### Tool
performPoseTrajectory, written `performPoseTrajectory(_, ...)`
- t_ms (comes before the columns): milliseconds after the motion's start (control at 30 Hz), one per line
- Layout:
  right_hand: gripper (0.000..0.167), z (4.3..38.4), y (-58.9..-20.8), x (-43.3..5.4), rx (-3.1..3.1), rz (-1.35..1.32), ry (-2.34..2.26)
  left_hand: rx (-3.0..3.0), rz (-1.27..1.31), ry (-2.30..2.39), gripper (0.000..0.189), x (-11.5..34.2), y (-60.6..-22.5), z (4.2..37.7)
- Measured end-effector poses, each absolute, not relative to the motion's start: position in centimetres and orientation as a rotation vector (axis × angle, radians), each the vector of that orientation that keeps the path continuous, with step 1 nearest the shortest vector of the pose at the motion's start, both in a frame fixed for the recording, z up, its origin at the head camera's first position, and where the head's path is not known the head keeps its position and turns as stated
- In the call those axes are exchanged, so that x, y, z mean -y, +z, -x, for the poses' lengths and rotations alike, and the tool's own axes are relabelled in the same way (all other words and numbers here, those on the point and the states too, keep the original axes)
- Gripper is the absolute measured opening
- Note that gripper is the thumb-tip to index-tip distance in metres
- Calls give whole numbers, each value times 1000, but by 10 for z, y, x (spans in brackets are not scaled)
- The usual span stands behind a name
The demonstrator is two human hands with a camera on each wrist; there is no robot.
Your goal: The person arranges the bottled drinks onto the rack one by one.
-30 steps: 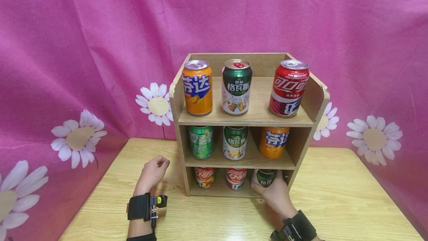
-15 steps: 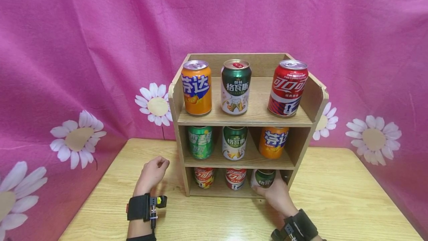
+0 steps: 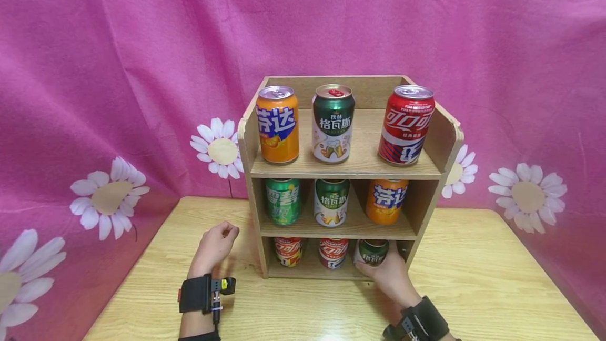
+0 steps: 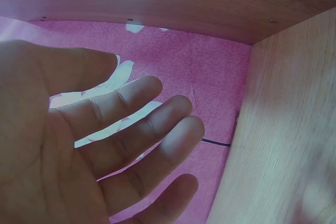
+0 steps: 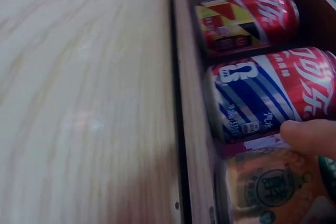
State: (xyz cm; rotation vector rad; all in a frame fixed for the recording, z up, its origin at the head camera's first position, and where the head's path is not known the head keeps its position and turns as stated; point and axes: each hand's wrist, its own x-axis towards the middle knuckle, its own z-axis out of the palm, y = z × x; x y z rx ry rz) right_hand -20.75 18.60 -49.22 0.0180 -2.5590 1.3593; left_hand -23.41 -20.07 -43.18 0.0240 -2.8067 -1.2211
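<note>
In the head view, my right hand [image 3: 390, 278] holds a green-and-white kvass can [image 3: 374, 257] at the right end of the bottom shelf. The thumb lies on its left side and fingers reach round its right side. The right wrist view shows the thumb beside this can [image 5: 273, 184], close to a red cola can [image 5: 262, 95]. My left hand [image 3: 215, 246] rests by the table left of the wooden shelf unit [image 3: 331, 273], holding nothing. In the left wrist view its fingers [image 4: 181, 137] are loosely bent.
On the top shelf stand an orange can [image 3: 279, 130], a kvass can [image 3: 333, 125] and a red cola can [image 3: 407, 125]. The middle shelf bears a green can [image 3: 284, 201], another kvass can and an orange can. Two cola cans share the bottom shelf. A pink curtain [image 3: 142, 67] hangs behind.
My right thumb has slid lower on the kvass can, and more of the can's label shows. The can has shifted slightly left. My left hand has stayed in place.
</note>
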Motion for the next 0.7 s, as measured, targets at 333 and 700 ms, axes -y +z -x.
performPoseTrajectory(333, 91, 207, -490, -188, 2573, -33, 1451, 2803, -11, -1208, 25, 203, -434, 236)
performPoseTrajectory(700, 93, 206, -486, -188, 2613, 6, 1431, 2802, -10, -1214, 27, 202, -435, 237)
